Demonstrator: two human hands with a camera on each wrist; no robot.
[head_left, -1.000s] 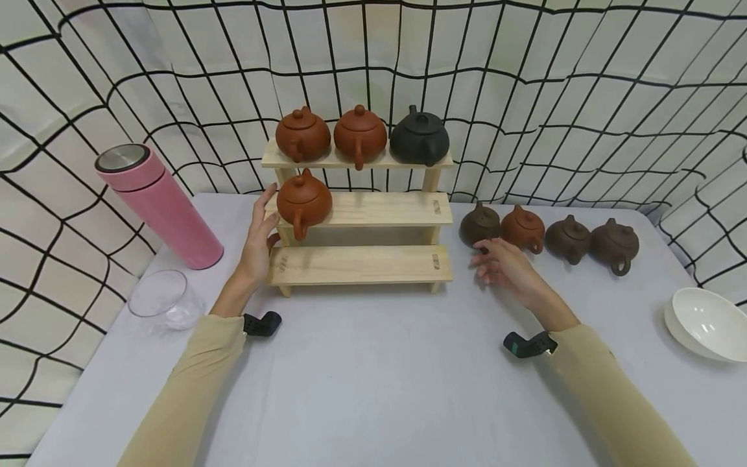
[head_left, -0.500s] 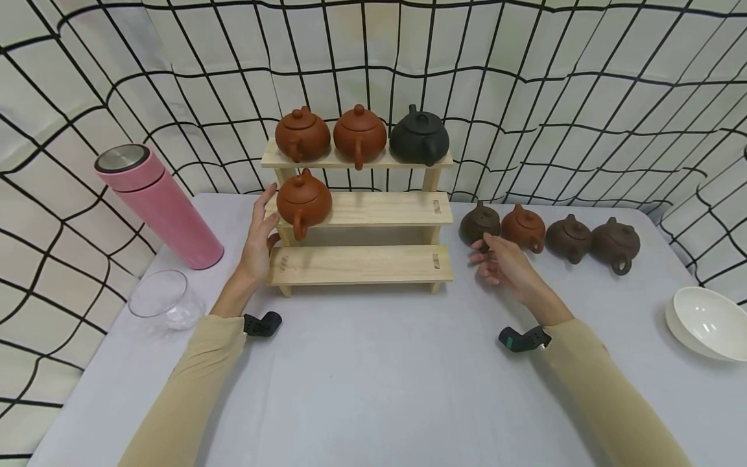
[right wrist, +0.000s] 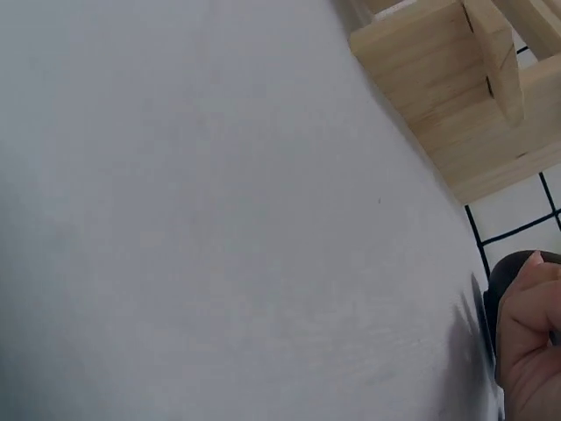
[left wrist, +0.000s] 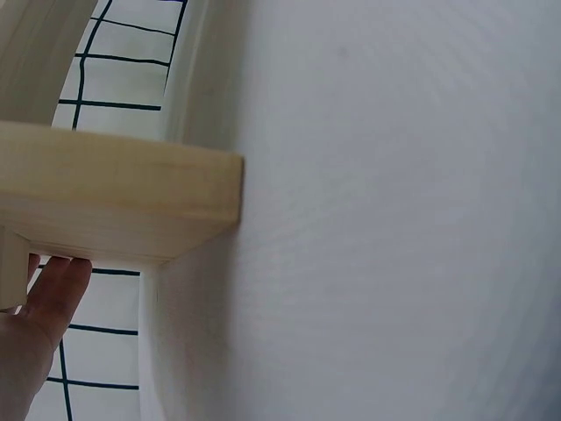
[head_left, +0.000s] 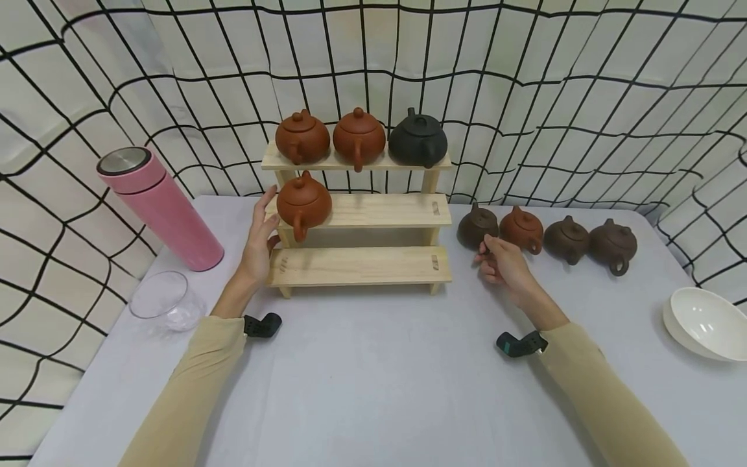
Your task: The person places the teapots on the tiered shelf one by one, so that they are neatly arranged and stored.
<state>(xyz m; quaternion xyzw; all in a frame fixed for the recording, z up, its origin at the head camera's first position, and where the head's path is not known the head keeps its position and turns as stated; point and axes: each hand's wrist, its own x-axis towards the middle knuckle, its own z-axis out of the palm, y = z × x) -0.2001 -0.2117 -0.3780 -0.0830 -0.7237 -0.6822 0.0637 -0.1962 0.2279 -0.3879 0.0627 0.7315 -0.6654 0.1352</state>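
My left hand (head_left: 257,243) holds the left end of a three-tier wooden display rack (head_left: 362,266). In the left wrist view, its fingers (left wrist: 61,289) reach under a board beside a rack leg. My right hand (head_left: 504,263) pinches the front of a dark brown teapot (head_left: 477,226) at its handle side; the handle is hidden by the fingers. That teapot stands on the table, right of the rack. In the right wrist view, curled fingers (right wrist: 530,307) overlap its dark body. A reddish-brown teapot (head_left: 307,200) sits at the left of the middle tier.
Two reddish teapots and a black teapot (head_left: 417,139) fill the top tier. Right of my right hand stand a reddish teapot (head_left: 521,228) and two brown ones. A pink flask (head_left: 166,214) and a clear glass (head_left: 160,295) are at left, a white bowl (head_left: 700,324) at right.
My right hand has moved slightly left, and its fingers have closed in on the dark brown teapot's handle side. The left hand stays at the rack.
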